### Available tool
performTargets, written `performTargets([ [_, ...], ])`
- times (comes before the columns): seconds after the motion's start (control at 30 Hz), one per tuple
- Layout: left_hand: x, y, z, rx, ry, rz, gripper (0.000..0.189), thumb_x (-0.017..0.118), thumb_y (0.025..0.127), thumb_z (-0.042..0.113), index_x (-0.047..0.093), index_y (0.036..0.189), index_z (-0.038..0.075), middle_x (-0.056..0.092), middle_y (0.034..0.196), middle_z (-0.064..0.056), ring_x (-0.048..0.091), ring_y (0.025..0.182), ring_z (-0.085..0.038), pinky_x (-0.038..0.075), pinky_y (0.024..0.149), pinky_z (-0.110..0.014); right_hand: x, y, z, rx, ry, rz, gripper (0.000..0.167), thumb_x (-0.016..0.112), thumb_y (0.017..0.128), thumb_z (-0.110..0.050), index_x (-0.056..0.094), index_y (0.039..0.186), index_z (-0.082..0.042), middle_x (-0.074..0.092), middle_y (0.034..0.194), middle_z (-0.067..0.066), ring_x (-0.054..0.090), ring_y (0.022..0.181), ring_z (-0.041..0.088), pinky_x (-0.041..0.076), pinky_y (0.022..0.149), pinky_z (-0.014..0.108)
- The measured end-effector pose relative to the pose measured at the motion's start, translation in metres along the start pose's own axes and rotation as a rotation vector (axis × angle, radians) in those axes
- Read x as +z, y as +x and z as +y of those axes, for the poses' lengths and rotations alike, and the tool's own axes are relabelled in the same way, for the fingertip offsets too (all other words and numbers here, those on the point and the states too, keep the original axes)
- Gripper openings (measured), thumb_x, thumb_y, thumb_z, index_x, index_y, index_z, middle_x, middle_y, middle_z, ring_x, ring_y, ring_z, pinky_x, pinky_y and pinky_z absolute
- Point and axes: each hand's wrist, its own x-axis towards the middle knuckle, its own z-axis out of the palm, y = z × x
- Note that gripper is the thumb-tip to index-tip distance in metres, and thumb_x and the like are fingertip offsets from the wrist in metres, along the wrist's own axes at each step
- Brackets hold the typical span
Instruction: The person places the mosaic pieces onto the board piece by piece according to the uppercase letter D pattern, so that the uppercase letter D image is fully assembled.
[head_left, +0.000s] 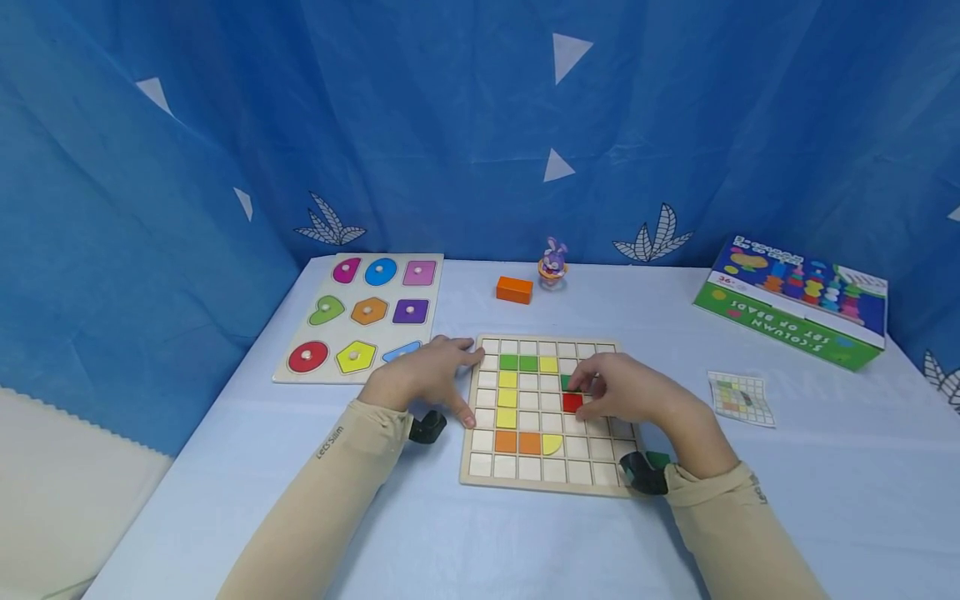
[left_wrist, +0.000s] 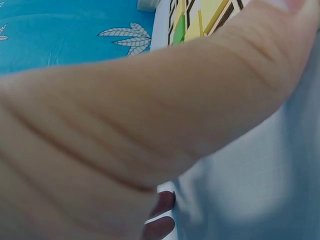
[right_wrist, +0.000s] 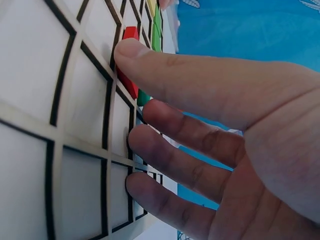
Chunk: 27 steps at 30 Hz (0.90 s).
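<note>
A square wooden grid board [head_left: 555, 471] lies on the table with coloured tiles in some cells. My left hand [head_left: 427, 372] is at its left edge, fingers and thumb spread apart; the thumb [left_wrist: 200, 95] fills much of the left wrist view. Over the board's right half, my right hand [head_left: 626, 390] holds a red square tile [head_left: 572, 402] between thumb and fingertip. In the right wrist view its thumb [right_wrist: 132, 50] covers part of the red tile [right_wrist: 131, 33]. A green tile [head_left: 566, 382] just behind the red one is partly hidden by a fingertip.
A knob shape puzzle [head_left: 300, 377] lies at the left. An orange block [head_left: 514, 290] and a purple rabbit figure [head_left: 552, 260] stand behind the board. To the right are a pattern card [head_left: 741, 398] and a bead-set box [head_left: 795, 304]. Another green piece [head_left: 657, 459] lies by my right wrist.
</note>
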Motion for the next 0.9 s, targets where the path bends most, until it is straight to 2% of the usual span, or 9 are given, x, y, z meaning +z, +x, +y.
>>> performTargets([
  [0.53, 0.000, 0.001, 0.000, 0.008, 0.000, -0.002, 0.114, 0.094, 0.060, 0.051, 0.039, 0.157, 0.029, 0.026, 0.165, -0.001, 0.024, 0.148, -0.028, 0.035, 0.113, -0.052, -0.001, 0.000, 0.006, 0.001, 0.025, 0.007, 0.029, 0.086, 0.081, -0.013, 0.073, 0.107, -0.013, 0.064, 0.096, 0.001, 0.055, 0.087, 0.021, 0.053, 0.073, 0.031],
  [0.9, 0.000, 0.000, 0.000, -0.003, 0.000, -0.005, 0.114, 0.094, 0.060, 0.052, 0.038, 0.157, 0.029, 0.026, 0.165, -0.001, 0.024, 0.149, -0.029, 0.034, 0.114, -0.053, -0.012, -0.008, 0.010, 0.030, 0.034, -0.013, 0.038, 0.087, 0.080, -0.018, 0.071, 0.114, -0.012, 0.063, 0.100, 0.002, 0.055, 0.091, 0.022, 0.052, 0.075, 0.033],
])
